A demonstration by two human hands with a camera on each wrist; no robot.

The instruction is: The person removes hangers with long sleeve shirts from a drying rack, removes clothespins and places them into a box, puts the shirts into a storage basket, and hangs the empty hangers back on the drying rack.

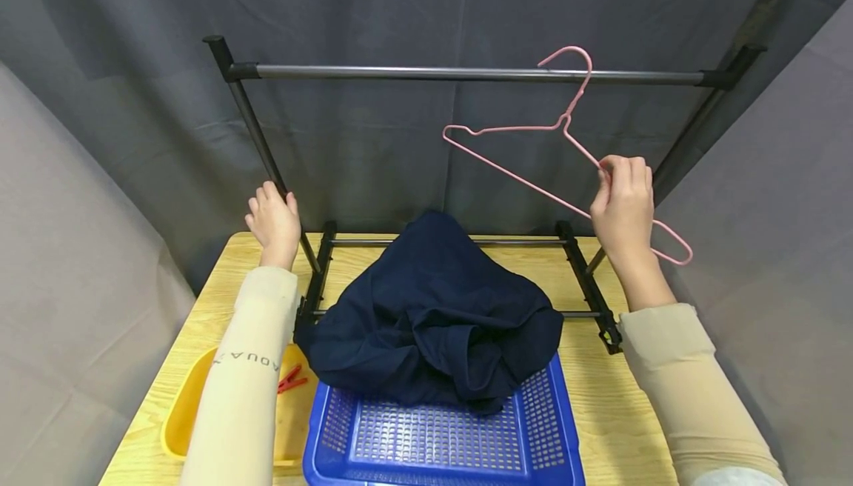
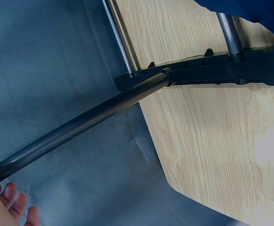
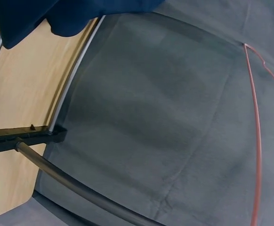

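Note:
My right hand [image 1: 623, 208] pinches one sloping arm of a pink clothes hanger [image 1: 509, 129]. The hanger is tilted, and its hook overlaps the top bar of a dark clothes rack [image 1: 413, 72] in the head view. In the right wrist view, the pink hanger [image 3: 257, 141] runs along the right side, with only a sliver of fingertip at the edge. My left hand [image 1: 275, 221] holds the rack's left post, which passes between thumb and fingers in the left wrist view [image 2: 85, 123]. A crumpled navy cloth [image 1: 433, 315] lies heaped over the back of a blue basket [image 1: 566, 427].
A yellow tray [image 1: 176, 423] with a red clothespin [image 1: 291, 380] stands left of the basket, partly under my left sleeve. The rack's black feet [image 1: 589, 286] rest on a wooden table [image 1: 633, 404]. Grey curtains [image 1: 373, 12] hang behind and at both sides.

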